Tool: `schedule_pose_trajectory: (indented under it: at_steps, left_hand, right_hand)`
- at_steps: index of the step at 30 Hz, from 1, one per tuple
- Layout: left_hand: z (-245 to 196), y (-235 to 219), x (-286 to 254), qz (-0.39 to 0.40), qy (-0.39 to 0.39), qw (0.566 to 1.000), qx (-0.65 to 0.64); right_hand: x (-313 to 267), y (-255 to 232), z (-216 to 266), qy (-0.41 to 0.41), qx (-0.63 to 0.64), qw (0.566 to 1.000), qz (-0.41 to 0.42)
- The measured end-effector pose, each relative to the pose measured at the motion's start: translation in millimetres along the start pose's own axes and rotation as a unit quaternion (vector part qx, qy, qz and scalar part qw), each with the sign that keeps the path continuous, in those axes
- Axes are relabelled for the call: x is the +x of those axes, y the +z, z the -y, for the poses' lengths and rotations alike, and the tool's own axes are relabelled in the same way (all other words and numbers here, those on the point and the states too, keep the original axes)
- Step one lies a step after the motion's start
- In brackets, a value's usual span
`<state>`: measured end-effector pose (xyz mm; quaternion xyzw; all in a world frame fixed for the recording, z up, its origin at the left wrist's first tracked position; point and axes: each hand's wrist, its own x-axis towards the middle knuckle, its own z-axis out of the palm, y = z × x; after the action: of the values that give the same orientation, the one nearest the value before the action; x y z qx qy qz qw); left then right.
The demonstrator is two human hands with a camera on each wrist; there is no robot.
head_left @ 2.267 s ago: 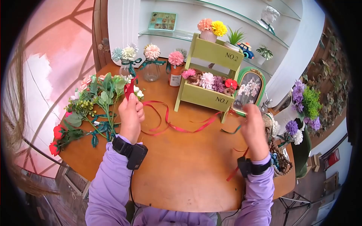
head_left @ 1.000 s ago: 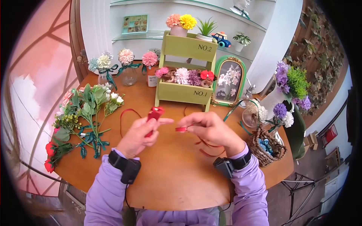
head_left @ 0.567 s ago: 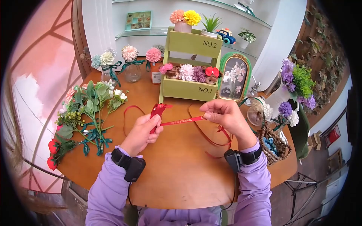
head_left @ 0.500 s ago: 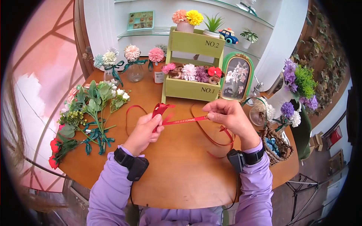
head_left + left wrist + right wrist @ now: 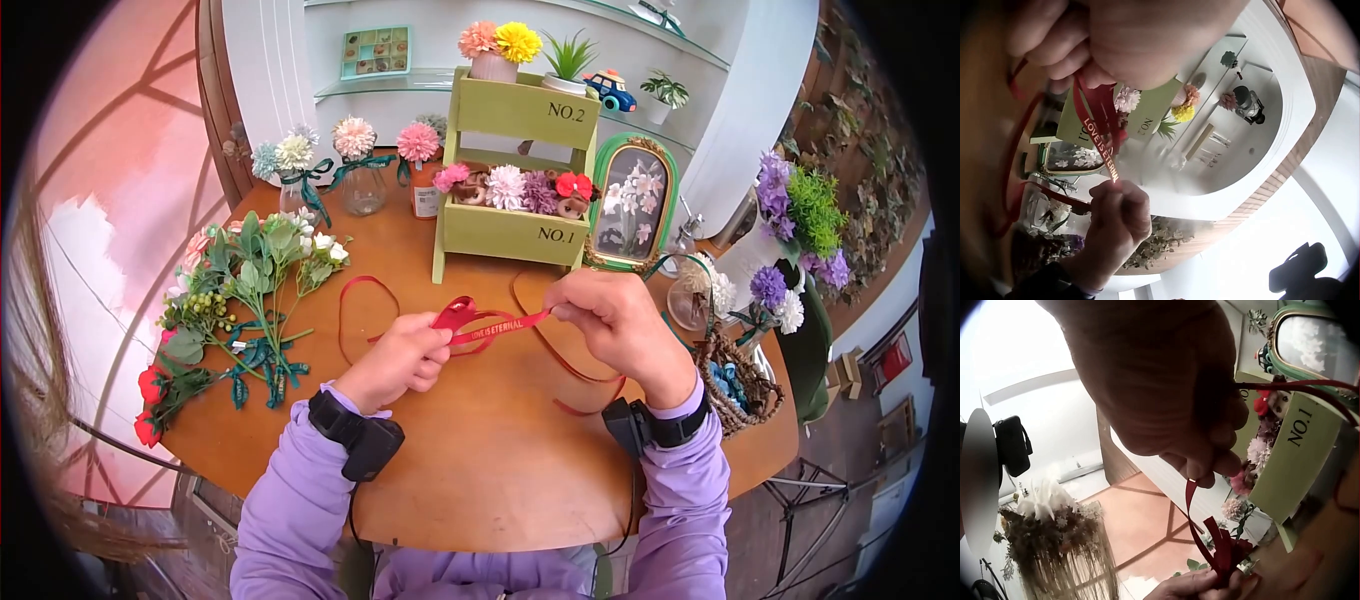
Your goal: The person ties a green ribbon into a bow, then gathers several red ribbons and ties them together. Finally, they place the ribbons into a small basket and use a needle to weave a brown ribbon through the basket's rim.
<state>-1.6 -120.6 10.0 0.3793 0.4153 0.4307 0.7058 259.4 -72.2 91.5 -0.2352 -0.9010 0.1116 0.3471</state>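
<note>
In the head view, a red ribbon [image 5: 497, 331] with pale lettering stretches between both hands above the wooden table [image 5: 470, 450]. The left hand [image 5: 400, 358] pinches its folded loops. The right hand [image 5: 625, 325] pinches the other part between thumb and fingers, and a long tail hangs from it to the tabletop. The left wrist view shows the lettered ribbon [image 5: 1100, 149] running to the right hand [image 5: 1116, 222]. In the right wrist view, the gathered red loops [image 5: 1225, 553] stand up from the left hand [image 5: 1194, 586].
Artificial flowers with green ribbons [image 5: 262, 265] lie at the left. Behind the hands stand flower vases [image 5: 364, 190], a green two-tier shelf [image 5: 515, 232] and an oval frame [image 5: 672, 205]. A woven basket [image 5: 738, 385] and purple flowers [image 5: 768, 288] are at the right.
The ribbon between the hands was straight and taut and now curves loosely, with a loop beneath. Both hands have come closer together, and the right fingers have curled in more.
</note>
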Motion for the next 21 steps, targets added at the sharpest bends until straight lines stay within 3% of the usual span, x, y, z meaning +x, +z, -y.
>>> schedule_pose_trajectory:
  at_steps: [4,6,9,11,13,14,16,19,21]
  left_hand:
    - [-2.9,1.1,-2.6,0.078,-0.014,0.997,-0.024]
    - [-1.2,8.6,-2.1,0.086,-0.026,0.995,-0.033]
    - [6.4,8.4,3.1,0.107,-0.056,0.992,-0.04]
    - [8.2,11.9,2.7,0.122,-0.077,0.989,-0.037]
    - [8.7,23.4,-2.9,0.147,-0.048,0.981,0.113]
    - [9.9,28.8,-3.8,0.15,-0.05,0.981,0.116]
    - [15.1,40.2,-4.3,0.178,-0.074,0.951,0.242]
    - [44.9,49.8,3.3,0.22,-0.051,0.923,0.312]
    - [33.0,67.8,-8.9,0.264,-0.04,0.912,0.311]
  right_hand:
    - [0.8,-8.6,5.8,-0.04,-0.054,0.997,-0.025]
    - [2.6,-10.9,6.1,-0.149,-0.11,0.983,-0.022]
    - [3.5,-7.0,17.4,-0.205,-0.12,0.971,-0.028]
    - [2.2,-1.8,24.4,-0.195,-0.114,0.974,-0.035]
    - [1.8,3.4,27.3,-0.181,-0.108,0.977,-0.042]
    - [2.1,6.8,25.9,-0.173,-0.081,0.981,-0.04]
    - [3.2,11.8,22.3,-0.164,-0.057,0.984,-0.039]
    - [2.9,20.2,8.8,-0.124,-0.059,0.99,-0.044]
    - [-0.3,31.8,-15.0,-0.068,-0.027,0.996,-0.045]
